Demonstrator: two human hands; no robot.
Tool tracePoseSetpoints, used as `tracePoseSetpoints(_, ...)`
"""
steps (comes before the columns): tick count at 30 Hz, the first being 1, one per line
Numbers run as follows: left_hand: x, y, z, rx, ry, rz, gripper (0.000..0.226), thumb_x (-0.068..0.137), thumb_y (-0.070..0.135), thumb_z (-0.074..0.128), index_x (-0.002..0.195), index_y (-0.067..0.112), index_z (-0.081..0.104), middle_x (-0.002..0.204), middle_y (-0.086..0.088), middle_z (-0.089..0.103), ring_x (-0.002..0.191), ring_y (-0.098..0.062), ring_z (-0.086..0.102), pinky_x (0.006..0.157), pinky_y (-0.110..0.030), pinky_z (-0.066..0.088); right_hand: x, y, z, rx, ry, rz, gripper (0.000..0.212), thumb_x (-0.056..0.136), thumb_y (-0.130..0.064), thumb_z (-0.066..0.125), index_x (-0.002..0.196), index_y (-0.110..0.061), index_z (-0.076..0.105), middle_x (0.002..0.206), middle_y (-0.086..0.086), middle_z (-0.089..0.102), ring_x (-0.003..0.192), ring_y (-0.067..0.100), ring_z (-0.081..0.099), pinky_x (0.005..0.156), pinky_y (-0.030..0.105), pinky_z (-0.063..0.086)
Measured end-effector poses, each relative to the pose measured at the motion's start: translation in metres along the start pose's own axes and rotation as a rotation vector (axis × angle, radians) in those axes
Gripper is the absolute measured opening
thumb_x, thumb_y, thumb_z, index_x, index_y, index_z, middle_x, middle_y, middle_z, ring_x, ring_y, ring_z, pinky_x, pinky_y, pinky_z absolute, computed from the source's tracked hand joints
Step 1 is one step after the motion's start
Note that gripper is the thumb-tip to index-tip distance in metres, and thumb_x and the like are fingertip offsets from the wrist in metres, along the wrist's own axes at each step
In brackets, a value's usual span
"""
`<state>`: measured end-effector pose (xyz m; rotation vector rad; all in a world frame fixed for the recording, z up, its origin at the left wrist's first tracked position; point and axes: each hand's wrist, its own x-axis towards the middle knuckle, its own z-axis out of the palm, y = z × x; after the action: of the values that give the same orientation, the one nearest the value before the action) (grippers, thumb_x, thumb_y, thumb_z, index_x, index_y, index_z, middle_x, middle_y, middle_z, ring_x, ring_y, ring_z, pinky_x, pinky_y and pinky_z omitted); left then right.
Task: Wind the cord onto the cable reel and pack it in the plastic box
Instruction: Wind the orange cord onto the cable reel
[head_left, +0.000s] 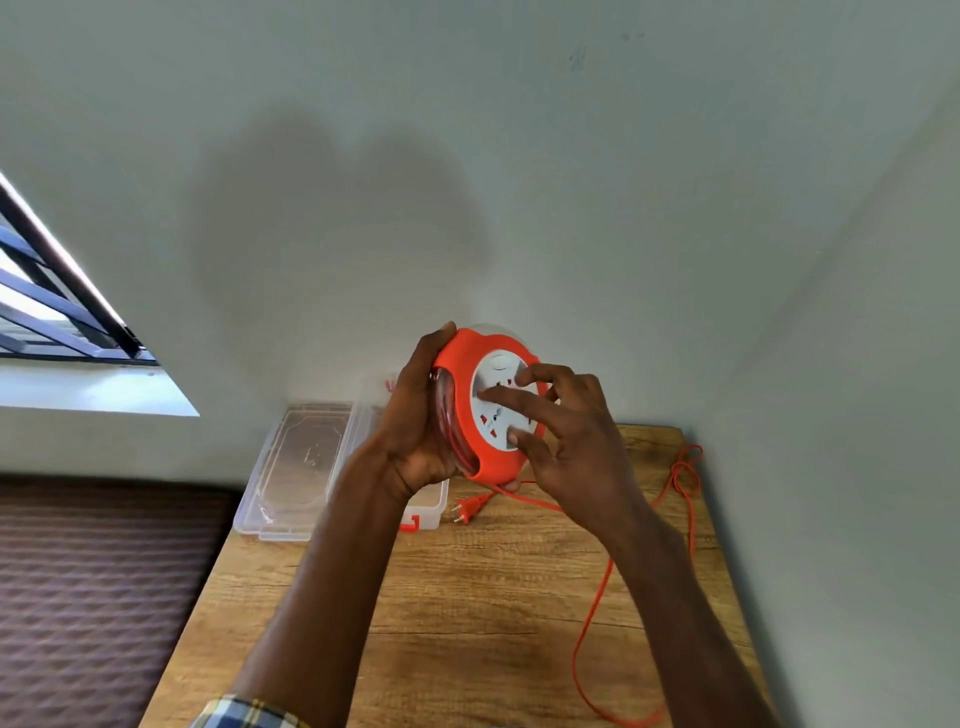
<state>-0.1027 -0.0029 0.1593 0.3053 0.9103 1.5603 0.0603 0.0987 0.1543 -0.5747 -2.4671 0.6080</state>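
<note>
I hold the orange cable reel (470, 395) up above the wooden table (467, 597). My left hand (415, 421) grips its rim from the left side, thumb over the top edge. The spread fingers of my right hand (566, 441) press on the reel's white socket face (493, 374). Some orange cord is wound inside the clear side of the reel. The rest of the orange cord (597, 603) trails from the reel's underside across the table in a long loose loop. Its plug (467, 510) lies near the clear plastic box (426, 506).
The box's clear lid (296, 467) lies flat at the table's back left corner, next to the box. Walls close in behind and to the right. A brown patterned surface (104, 597) sits left of the table, below a barred window (52, 306).
</note>
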Motion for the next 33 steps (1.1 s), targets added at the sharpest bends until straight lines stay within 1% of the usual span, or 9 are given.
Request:
tracePoseSetpoints(7,-0.002,-0.002,0.003,0.033,0.018,-0.011,0.072,0.094,0.074,0.053,0.132,0.017,0.074,0.131,-0.017,0.073,0.109,-0.035,0.074,0.093,-0.053,0.06,-0.001,0.004,0.006,-0.084,0.016,-0.004,0.065,0.083,-0.018,0.078,0.137,-0.047,0.057,0.13,-0.003,0.059,0.117,0.017,0.047,0.08,0.037,0.058)
tracePoseSetpoints(11,-0.002,-0.003,0.014,0.046,0.028,0.037,0.064,0.098,0.068,0.05,0.123,0.017,0.079,0.123,-0.016,0.076,0.104,-0.032,0.076,0.085,-0.046,0.063,-0.005,0.0,0.008,-0.088,0.106,0.091,0.063,0.079,-0.04,0.078,0.137,-0.048,0.057,0.12,-0.011,0.068,0.106,0.012,0.058,0.074,0.027,0.056)
tracePoseSetpoints(14,-0.001,-0.006,0.023,0.072,0.045,0.094,0.06,0.096,0.065,0.055,0.119,0.016,0.081,0.119,-0.017,0.077,0.103,-0.032,0.076,0.084,-0.045,0.064,-0.003,-0.016,0.014,0.288,0.281,0.389,0.069,0.067,-0.064,0.074,0.132,-0.044,0.063,0.104,-0.016,0.075,0.088,-0.001,0.07,0.07,0.022,0.059)
tracePoseSetpoints(17,0.001,-0.008,0.029,0.093,0.042,0.113,0.059,0.091,0.066,0.055,0.113,0.019,0.084,0.117,-0.016,0.079,0.1,-0.031,0.078,0.081,-0.044,0.065,0.006,-0.026,0.017,0.62,0.327,0.658,0.073,0.065,-0.076,0.071,0.126,-0.036,0.07,0.11,-0.01,0.078,0.088,0.001,0.074,0.074,0.028,0.064)
tracePoseSetpoints(22,0.0,-0.007,0.026,0.021,0.015,0.091,0.065,0.094,0.069,0.05,0.12,0.019,0.081,0.123,-0.016,0.077,0.103,-0.032,0.077,0.084,-0.048,0.065,0.002,-0.016,0.002,0.099,0.35,0.326,0.05,0.089,-0.067,0.062,0.124,-0.033,0.069,0.088,-0.013,0.072,0.078,0.003,0.067,0.06,0.015,0.046)
tracePoseSetpoints(24,0.001,-0.003,0.022,0.006,0.008,0.068,0.071,0.097,0.072,0.047,0.133,0.017,0.073,0.134,-0.02,0.071,0.11,-0.036,0.073,0.094,-0.054,0.06,0.001,-0.004,-0.002,0.033,0.254,0.167,0.04,0.094,-0.049,0.067,0.132,-0.038,0.062,0.11,-0.011,0.067,0.1,0.007,0.059,0.07,0.016,0.044)
tracePoseSetpoints(27,0.002,0.001,0.017,0.001,-0.027,0.017,0.074,0.095,0.075,0.047,0.134,0.017,0.073,0.135,-0.02,0.07,0.112,-0.037,0.072,0.097,-0.057,0.056,-0.001,0.01,-0.008,0.044,0.064,0.038,0.053,0.095,-0.032,0.07,0.142,-0.047,0.052,0.137,-0.007,0.055,0.123,0.01,0.045,0.084,0.013,0.039)
tracePoseSetpoints(30,0.002,0.001,0.014,-0.002,-0.058,-0.025,0.073,0.09,0.077,0.051,0.126,0.018,0.078,0.127,-0.017,0.074,0.107,-0.036,0.075,0.09,-0.054,0.061,-0.002,0.015,-0.008,0.035,-0.036,-0.016,0.066,0.091,-0.028,0.075,0.145,-0.051,0.045,0.135,-0.008,0.051,0.121,0.006,0.039,0.089,0.017,0.042)
tracePoseSetpoints(33,0.002,0.002,0.018,0.011,-0.054,-0.022,0.07,0.088,0.075,0.055,0.121,0.019,0.08,0.124,-0.016,0.076,0.104,-0.035,0.076,0.089,-0.052,0.062,0.0,0.014,-0.007,-0.021,0.041,0.006,0.068,0.085,-0.031,0.08,0.143,-0.049,0.05,0.126,-0.009,0.058,0.112,0.003,0.039,0.083,0.021,0.047)
